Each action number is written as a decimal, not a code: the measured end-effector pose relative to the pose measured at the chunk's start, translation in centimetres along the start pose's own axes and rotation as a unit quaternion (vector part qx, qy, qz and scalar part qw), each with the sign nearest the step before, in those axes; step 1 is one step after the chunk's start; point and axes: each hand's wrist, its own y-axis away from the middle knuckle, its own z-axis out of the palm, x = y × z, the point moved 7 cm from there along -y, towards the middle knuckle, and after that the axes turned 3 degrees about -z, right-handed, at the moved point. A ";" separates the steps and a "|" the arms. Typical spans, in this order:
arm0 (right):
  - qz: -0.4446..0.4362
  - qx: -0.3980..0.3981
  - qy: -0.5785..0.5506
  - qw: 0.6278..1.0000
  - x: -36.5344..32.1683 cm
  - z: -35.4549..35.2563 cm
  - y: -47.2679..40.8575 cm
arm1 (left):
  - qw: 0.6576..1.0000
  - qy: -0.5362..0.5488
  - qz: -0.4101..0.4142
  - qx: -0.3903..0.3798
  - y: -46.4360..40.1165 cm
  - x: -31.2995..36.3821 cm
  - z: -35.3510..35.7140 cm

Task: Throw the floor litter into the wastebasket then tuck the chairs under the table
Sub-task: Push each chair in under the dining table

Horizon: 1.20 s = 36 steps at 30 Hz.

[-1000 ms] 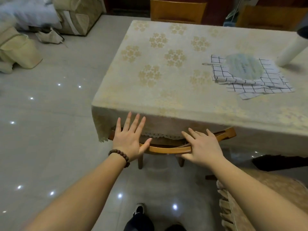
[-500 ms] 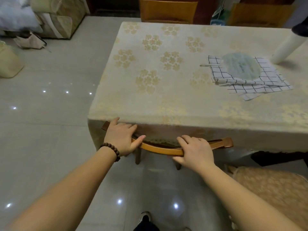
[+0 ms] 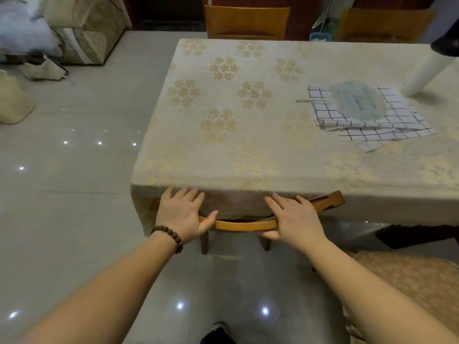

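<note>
A wooden chair (image 3: 244, 224) stands pushed under the near edge of the table (image 3: 223, 157), which wears a cream cloth with gold flowers. Only the chair's curved top rail and two back legs show; the cloth's hem hides its seat. My left hand (image 3: 182, 213) rests on the rail's left part, thumb under it, fingers flat against the hanging cloth. My right hand (image 3: 294, 218) lies on the rail's right part the same way. No litter or wastebasket shows in this view.
A second chair with a cushioned gold seat (image 3: 409, 289) stands out from the table at lower right. Two more wooden chairs (image 3: 247, 22) sit at the far side. A checked cloth (image 3: 372, 120) and a white roll (image 3: 427, 70) lie on the table. Bags crowd the far left floor.
The chair has slid further under the table, its rail now against the cloth's hem. Both hands went forward with it, fingers flattening on the cloth.
</note>
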 end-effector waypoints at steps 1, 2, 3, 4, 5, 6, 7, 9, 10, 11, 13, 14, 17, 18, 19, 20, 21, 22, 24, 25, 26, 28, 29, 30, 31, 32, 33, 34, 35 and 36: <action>0.002 -0.006 -0.003 1.000 -0.5 -0.1 -0.3 | 1.000 -0.006 0.003 -0.011 -0.5 -0.7 -0.1; 0.001 -0.010 -0.006 1.000 -1.1 -0.4 -0.7 | 1.000 -0.014 0.007 -0.022 -1.0 -1.6 -0.2; 0.001 -0.012 -0.008 1.000 -1.9 -0.7 -1.2 | 0.999 -0.025 0.009 -0.035 -1.5 -2.5 -0.1; 0.003 -0.016 -0.010 1.000 -2.5 -0.9 -1.5 | 0.998 -0.037 0.010 -0.048 -1.8 -3.3 0.0; 0.003 -0.020 -0.011 1.000 -3.0 -1.2 -1.7 | 0.997 -0.045 0.012 -0.059 -2.0 -3.8 0.1; 0.001 -0.018 -0.016 1.000 -3.3 -1.5 -1.7 | 0.997 -0.045 0.009 -0.064 -2.1 -4.1 0.1; 0.004 -0.009 -0.024 1.000 -3.2 -1.8 -1.5 | 0.998 -0.035 -0.003 -0.058 -1.9 -4.1 -0.1; 0.046 0.070 -0.044 0.996 -2.0 -3.0 -1.0 | 0.998 0.016 -0.056 -0.005 -0.9 -3.7 -0.9; 0.083 0.113 -0.046 0.989 -1.2 -3.5 -0.6 | 0.995 0.050 -0.088 0.026 -0.1 -3.3 -1.1; 0.116 0.132 -0.045 0.984 -0.5 -3.6 -0.3 | 0.990 0.077 -0.112 0.041 0.6 -2.6 -1.0; 0.142 0.107 -0.033 0.983 -0.2 -2.7 -0.3 | 0.985 0.095 -0.140 0.034 1.8 -1.0 0.1; 0.140 0.093 -0.019 0.986 -0.2 -2.1 -0.4 | 0.983 0.097 -0.153 0.027 2.0 -0.4 0.6; 0.134 0.072 0.002 0.988 0.9 -1.4 -1.0 | 0.975 0.099 -0.197 0.009 1.5 0.5 0.9; 0.131 0.073 0.001 0.989 1.2 -1.3 -1.0 | 0.974 0.097 -0.204 0.005 1.4 0.7 0.9; 0.130 0.076 0.001 0.989 1.3 -1.3 -1.0 | 0.974 0.092 -0.206 0.000 1.3 0.8 0.8; 0.131 0.079 0.001 0.988 1.3 -1.2 -0.9 | 0.975 0.081 -0.205 -0.008 1.3 0.8 0.9; 0.135 0.083 0.000 0.987 1.1 -1.1 -1.0 | 0.977 0.070 -0.200 -0.016 1.2 0.7 1.1; 0.139 0.091 -0.003 0.986 0.8 -1.1 -1.0 | 0.978 0.064 -0.195 -0.022 1.2 0.5 1.2; 0.146 0.096 -0.007 0.985 0.3 -1.3 -1.0 | 0.979 0.062 -0.192 -0.015 1.1 0.1 1.1; 0.148 0.090 -0.007 0.985 0.2 -1.3 -0.9 | 0.980 0.061 -0.191 -0.012 1.1 -0.1 1.1; 0.149 0.081 -0.004 0.985 0.2 -1.3 -0.9 | 0.980 0.058 -0.190 -0.013 1.2 -0.1 1.1; 0.146 0.055 0.000 0.988 0.3 -1.4 -0.8 | 0.981 0.057 -0.187 -0.017 1.3 0.1 0.9; 0.145 0.043 -0.004 0.989 0.4 -1.4 -0.8 | 0.981 0.055 -0.186 -0.023 1.4 0.1 0.6; 0.142 0.035 -0.011 0.989 0.4 -1.5 -0.8 | 0.981 0.051 -0.183 -0.032 1.4 0.1 0.4; 0.136 0.025 -0.023 0.990 0.4 -1.6 -0.8 | 0.982 0.052 -0.178 -0.043 1.4 0.0 0.2; 0.128 0.016 -0.041 0.991 0.5 -1.8 -0.6 | 0.982 0.059 -0.170 -0.054 1.5 0.0 0.0; 0.122 0.008 -0.063 0.991 0.5 -2.0 -0.4 | 0.982 0.075 -0.160 -0.063 1.6 0.0 -0.4; 0.119 0.008 -0.089 0.989 0.7 -2.4 0.1 | 0.982 0.097 -0.149 -0.067 1.7 0.0 -0.8; 0.122 0.019 -0.115 0.986 1.0 -2.7 0.7 | 0.981 0.119 -0.137 -0.065 1.9 0.2 -1.4; 0.130 0.039 -0.138 0.981 1.3 -3.2 1.6 | 0.982 0.133 -0.124 -0.057 2.0 0.5 -2.2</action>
